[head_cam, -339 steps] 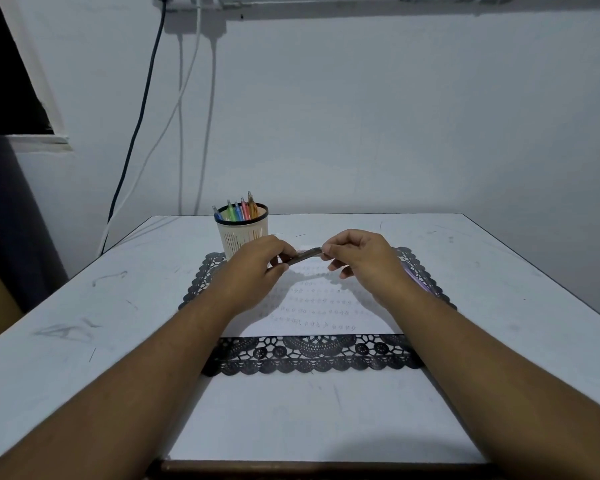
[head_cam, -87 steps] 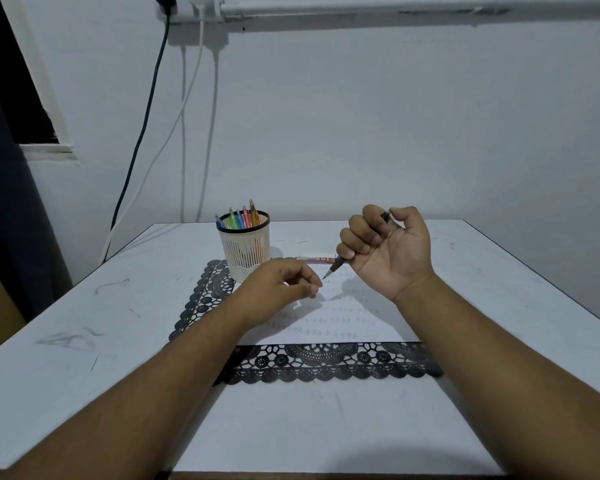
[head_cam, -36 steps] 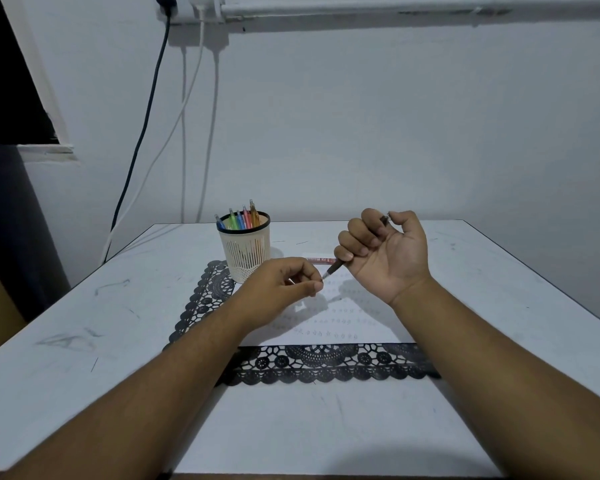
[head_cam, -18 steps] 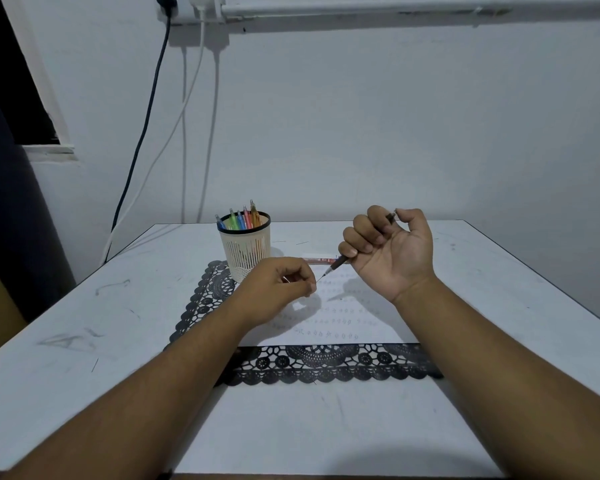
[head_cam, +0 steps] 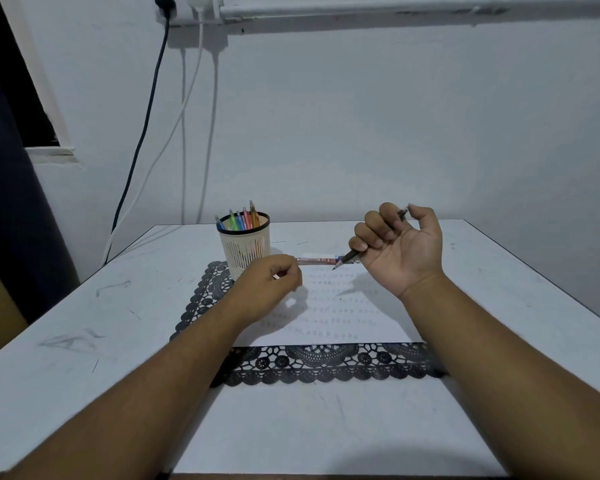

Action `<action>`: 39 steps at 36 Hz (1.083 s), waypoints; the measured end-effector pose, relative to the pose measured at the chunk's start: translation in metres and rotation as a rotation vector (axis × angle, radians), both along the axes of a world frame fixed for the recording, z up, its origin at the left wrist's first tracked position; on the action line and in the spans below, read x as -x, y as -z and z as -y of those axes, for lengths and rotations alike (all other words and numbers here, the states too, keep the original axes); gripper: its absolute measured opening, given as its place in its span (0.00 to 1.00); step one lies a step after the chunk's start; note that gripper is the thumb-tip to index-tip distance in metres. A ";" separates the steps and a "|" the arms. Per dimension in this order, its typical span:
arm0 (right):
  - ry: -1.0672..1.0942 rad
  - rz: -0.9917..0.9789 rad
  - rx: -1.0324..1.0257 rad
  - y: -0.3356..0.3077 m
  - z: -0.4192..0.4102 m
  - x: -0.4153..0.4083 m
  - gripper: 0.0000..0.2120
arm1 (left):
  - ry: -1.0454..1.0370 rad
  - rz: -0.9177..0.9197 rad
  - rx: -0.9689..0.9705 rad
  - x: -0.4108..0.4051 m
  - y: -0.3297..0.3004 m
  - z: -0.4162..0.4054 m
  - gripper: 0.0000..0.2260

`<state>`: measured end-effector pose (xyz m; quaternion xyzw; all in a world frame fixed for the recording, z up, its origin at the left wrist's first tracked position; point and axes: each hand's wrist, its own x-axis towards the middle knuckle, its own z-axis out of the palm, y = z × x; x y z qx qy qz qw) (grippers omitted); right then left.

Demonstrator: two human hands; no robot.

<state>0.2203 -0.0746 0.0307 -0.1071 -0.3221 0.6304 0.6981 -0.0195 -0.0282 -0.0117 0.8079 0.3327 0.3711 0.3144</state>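
My right hand [head_cam: 400,251] is raised palm-up over the far right of the paper and grips a dark mechanical pencil [head_cam: 349,257]. The thumb sits at the pencil's top end, and its tip points down-left. My left hand [head_cam: 267,289] hovers low over the paper's left part, fingers curled, thumb and forefinger pinching something small and pale that I cannot identify. A gap separates it from the pencil tip. A thin red case [head_cam: 317,260] lies on the paper's far edge between the hands.
A white sheet [head_cam: 343,317] with rows of small marks lies on a black lace mat [head_cam: 326,365] on the white table [head_cam: 66,341]. A slotted cup [head_cam: 245,247] holding several coloured pens stands at the mat's far left corner. Cables [head_cam: 142,133] hang down the wall behind.
A second ago my left fingers were at the pencil tip; they have drawn back to the left, and a gap has opened. My right hand keeps its grip and has barely moved.
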 end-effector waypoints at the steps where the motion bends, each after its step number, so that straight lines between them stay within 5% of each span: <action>1: 0.001 0.006 0.002 0.000 0.000 -0.001 0.14 | -0.009 -0.010 0.003 0.000 0.001 -0.001 0.10; 25: -0.018 0.081 -0.016 -0.003 0.000 0.000 0.14 | -0.027 -0.012 0.084 0.003 0.007 -0.009 0.08; 39: 0.004 0.164 -0.020 -0.008 -0.001 -0.015 0.14 | -0.141 -0.245 0.002 0.004 0.013 -0.004 0.09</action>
